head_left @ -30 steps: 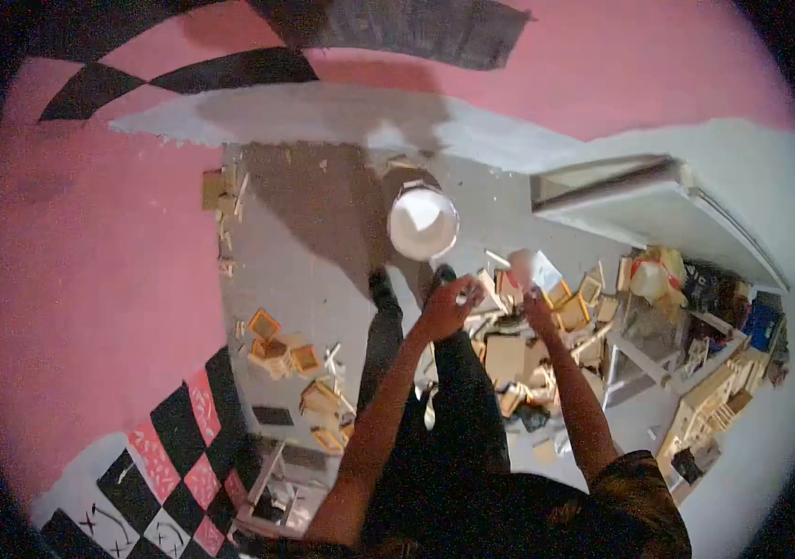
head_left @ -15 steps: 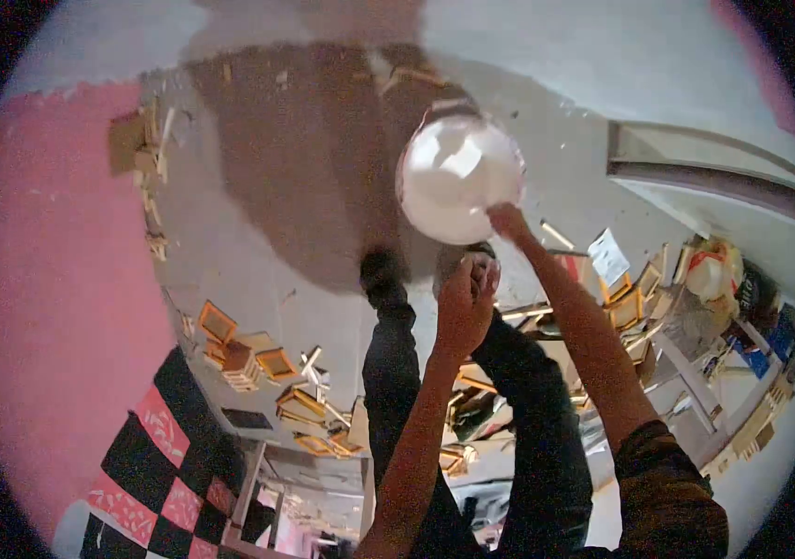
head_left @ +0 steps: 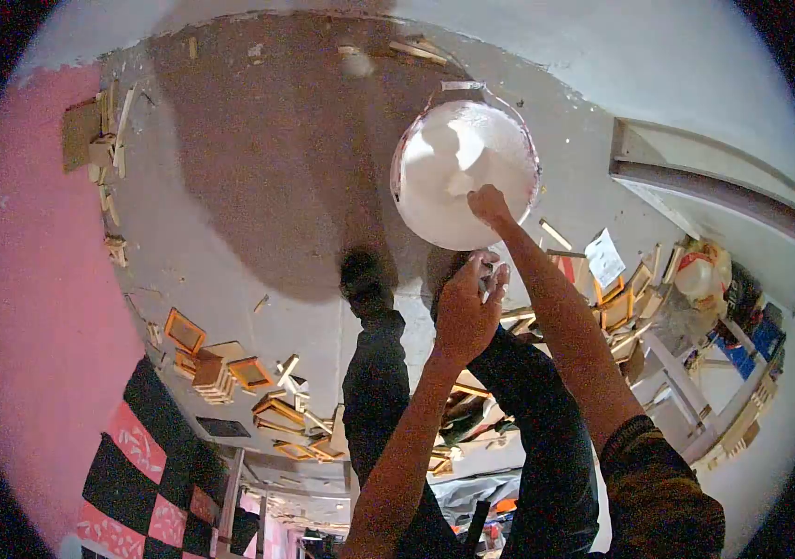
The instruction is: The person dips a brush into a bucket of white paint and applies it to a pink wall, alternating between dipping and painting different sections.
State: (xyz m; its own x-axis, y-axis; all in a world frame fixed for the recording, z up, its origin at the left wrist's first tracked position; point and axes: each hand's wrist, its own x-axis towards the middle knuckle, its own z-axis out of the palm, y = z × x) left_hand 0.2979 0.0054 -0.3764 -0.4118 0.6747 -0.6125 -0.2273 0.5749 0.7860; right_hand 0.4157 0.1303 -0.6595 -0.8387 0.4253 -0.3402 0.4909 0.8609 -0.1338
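Note:
A round bucket [head_left: 416, 210] with a raised handle holds whitish material, in front of the person's feet. My right hand [head_left: 491, 207] is over the inside of the bucket, its fingers curled; whatever it may grip is too small to make out. Just below the bucket's near rim is my left hand [head_left: 470, 303], fingers bent and partly apart, with pale smears on the fingertips. Something dark lies between its thumb and fingers, too unclear to name.
Wooden frames [head_left: 250, 374] and blocks [head_left: 214, 380] lie on the floor at the lower left. More wood pieces, a paper sheet [head_left: 605, 258] and a plastic bag [head_left: 698, 277] are at the right. A pink wall [head_left: 34, 279] stands at the left.
My right hand has shifted slightly left, further over the inside of the bucket. The fingers of my left hand have spread a little. The view has shifted somewhat.

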